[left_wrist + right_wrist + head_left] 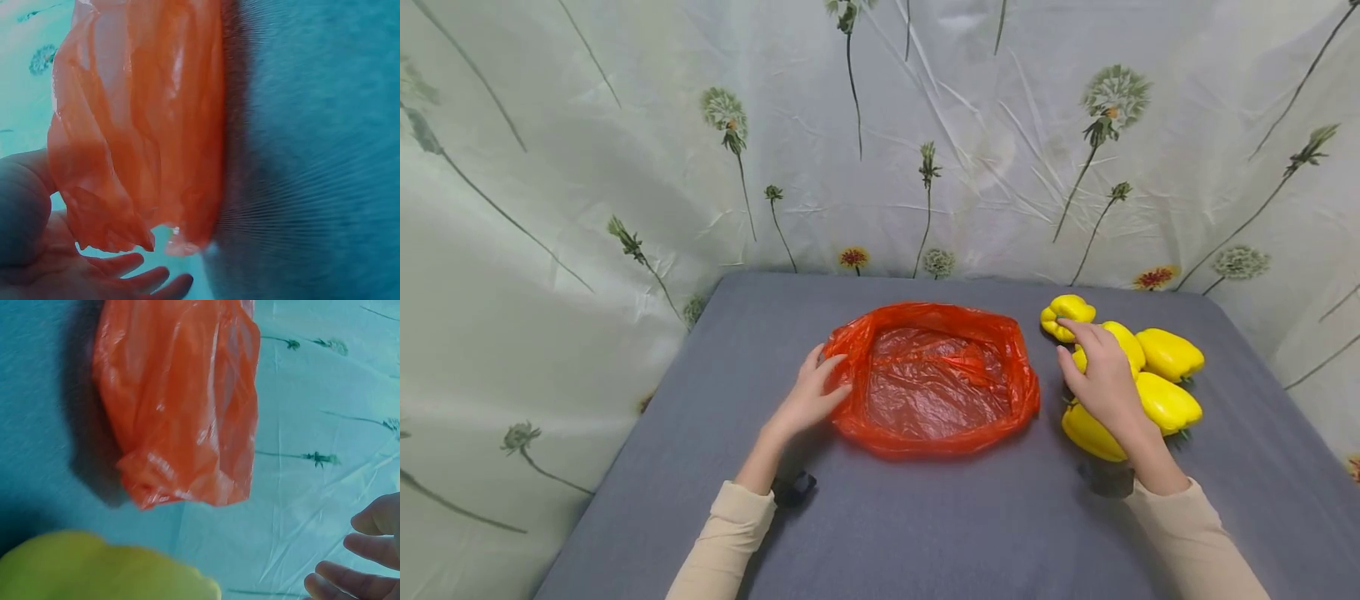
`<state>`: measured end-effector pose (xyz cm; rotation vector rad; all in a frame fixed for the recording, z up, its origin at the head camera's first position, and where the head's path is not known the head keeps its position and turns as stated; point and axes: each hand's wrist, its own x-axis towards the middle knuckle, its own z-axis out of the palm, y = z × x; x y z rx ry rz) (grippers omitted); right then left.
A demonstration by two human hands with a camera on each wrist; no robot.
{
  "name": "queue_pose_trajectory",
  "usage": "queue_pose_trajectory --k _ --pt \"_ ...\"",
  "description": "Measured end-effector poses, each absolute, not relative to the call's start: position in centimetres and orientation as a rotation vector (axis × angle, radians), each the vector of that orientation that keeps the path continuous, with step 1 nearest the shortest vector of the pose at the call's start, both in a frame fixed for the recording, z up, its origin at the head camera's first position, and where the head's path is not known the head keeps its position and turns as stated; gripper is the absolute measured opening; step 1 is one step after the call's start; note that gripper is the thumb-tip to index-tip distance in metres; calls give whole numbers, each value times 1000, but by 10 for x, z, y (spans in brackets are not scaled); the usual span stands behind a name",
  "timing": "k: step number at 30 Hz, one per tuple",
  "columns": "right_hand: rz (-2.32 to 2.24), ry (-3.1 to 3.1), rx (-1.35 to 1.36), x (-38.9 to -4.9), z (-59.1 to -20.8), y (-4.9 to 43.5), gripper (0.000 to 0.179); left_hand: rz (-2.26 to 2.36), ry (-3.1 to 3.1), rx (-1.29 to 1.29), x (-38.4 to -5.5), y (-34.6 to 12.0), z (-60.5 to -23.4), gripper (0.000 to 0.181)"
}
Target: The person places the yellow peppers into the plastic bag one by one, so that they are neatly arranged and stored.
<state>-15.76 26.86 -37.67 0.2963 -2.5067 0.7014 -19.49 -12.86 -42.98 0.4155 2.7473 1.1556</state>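
Note:
A thin red plastic bag (887,446) stands on the table with its mouth spread wide and its creased bottom showing inside. Beside the bag's left wall is my left hand (808,396), thumb and fingers spread apart. The left wrist view has the orange-looking bag wall (144,125) close to the thumb, fingers loosely extended below it. My right hand (1105,379) hovers over a group of yellow bell peppers (1168,400), partly covering some; its fingers are relaxed and grip nothing. One pepper (1067,317) sits at the back of the group, near the fingertips.
A grey cloth covers the table (895,525). Behind it and at both sides hangs a pale curtain (985,167) printed with dandelions. In the right wrist view a yellow pepper (100,569) lies near the bag's side.

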Motion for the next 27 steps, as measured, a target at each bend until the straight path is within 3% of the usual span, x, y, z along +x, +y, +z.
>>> queue_pose_trajectory --k 13,27 --pt "624 -2626 337 -113 -403 314 63 1347 2745 523 -195 -132 -441 54" --pt "741 -2704 380 -97 -416 331 49 1457 2716 521 -195 -135 -447 50"
